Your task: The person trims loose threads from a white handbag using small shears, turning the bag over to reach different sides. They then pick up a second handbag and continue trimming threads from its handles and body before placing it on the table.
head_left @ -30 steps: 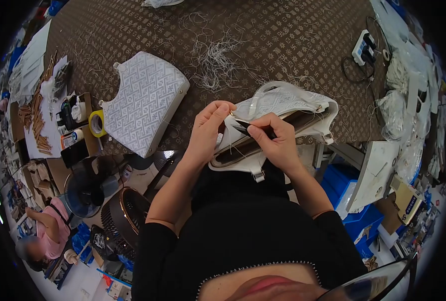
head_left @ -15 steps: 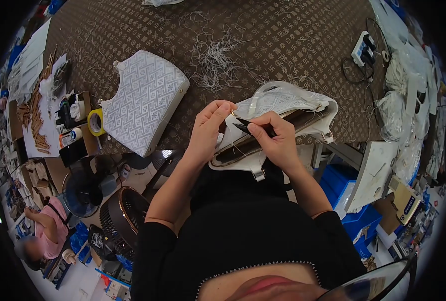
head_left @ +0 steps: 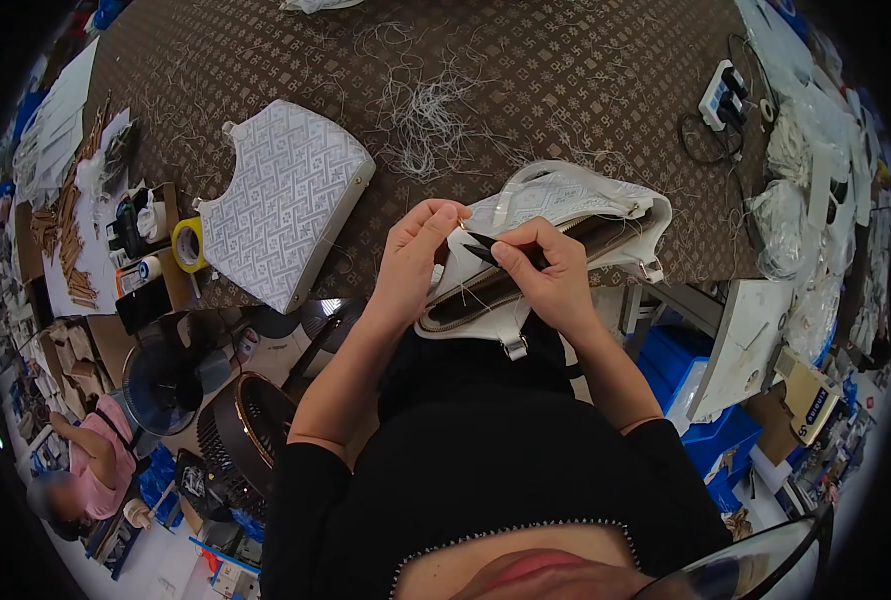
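A white patterned handbag (head_left: pixel 590 194) lies unzipped at the table's front edge, its brown-lined mouth facing me. My left hand (head_left: pixel 415 250) is closed at the bag's left end, thumb and forefinger pinching a small gold metal piece (head_left: pixel 462 224). In my right hand (head_left: pixel 547 272) is a slim black tool (head_left: pixel 479 248) that looks like thread snips, its tip pointing at the gold piece. Loose thread ends hang over the bag's zipper (head_left: pixel 467 318) below my hands. The bag's inside is partly hidden behind my right hand.
A second patterned bag (head_left: pixel 283 200) lies to the left, beside yellow tape (head_left: pixel 188 245) and a phone (head_left: pixel 145 305). Tangled thread (head_left: pixel 430 130) covers part of the brown tabletop (head_left: pixel 605 60). A power strip (head_left: pixel 722 95) sits at right; fans (head_left: pixel 247 430) stand below left, near a person in pink (head_left: pixel 105 450).
Both hands keep almost the same place and grip. The tip of the black tool shows slightly more clearly beside the gold piece. The view has shifted very slightly.
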Demonstrator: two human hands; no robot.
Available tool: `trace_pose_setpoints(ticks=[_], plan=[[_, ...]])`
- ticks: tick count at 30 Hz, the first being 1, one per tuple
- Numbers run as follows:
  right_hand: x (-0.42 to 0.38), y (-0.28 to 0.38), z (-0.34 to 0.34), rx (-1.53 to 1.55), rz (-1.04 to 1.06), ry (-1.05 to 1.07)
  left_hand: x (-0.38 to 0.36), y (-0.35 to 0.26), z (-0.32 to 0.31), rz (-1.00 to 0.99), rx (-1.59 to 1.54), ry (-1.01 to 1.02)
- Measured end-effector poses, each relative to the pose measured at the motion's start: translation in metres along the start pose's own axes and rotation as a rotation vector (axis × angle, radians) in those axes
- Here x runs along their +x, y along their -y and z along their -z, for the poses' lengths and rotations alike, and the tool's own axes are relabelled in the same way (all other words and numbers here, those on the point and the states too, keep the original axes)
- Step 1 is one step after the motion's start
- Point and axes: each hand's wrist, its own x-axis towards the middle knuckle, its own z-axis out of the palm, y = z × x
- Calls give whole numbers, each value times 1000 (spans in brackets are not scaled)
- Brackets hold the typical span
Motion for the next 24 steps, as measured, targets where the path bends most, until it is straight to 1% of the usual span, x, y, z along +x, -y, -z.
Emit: trace_pose_setpoints(ticks=[8,10,11,13,14,16,17,19,20,23,24], plan=[[-3,1,-9,91,12,-29,-1,-4,-3,-21,70,-4],[-4,5,-13,124,57,-17,-3,-8,-4,-4,207,2],[-4,4,-14,124,57,-17,-3,-7,-5,-4,207,2],[-4,1,-16,440,36,-21,-2,-3,-9,-59,162,-6],[-4,2,-14,441,37,-18,-1,-2,-7,-62,162,-8],[-3,8,-4,715,131,-79,0,0,-1,25,80,13],[-1,13,2,788,172,-145,0,0,-1,24,81,15],[6,23,17,921,320,-123,1,0,-1,-3,144,13],[7,27,25,879,371,-162,1,-1,-2,-4,146,19],[2,41,51,797,387,-282,2,-6,-4,0,125,22],[0,44,60,793,390,-286,4,-6,-5,0,115,13]])
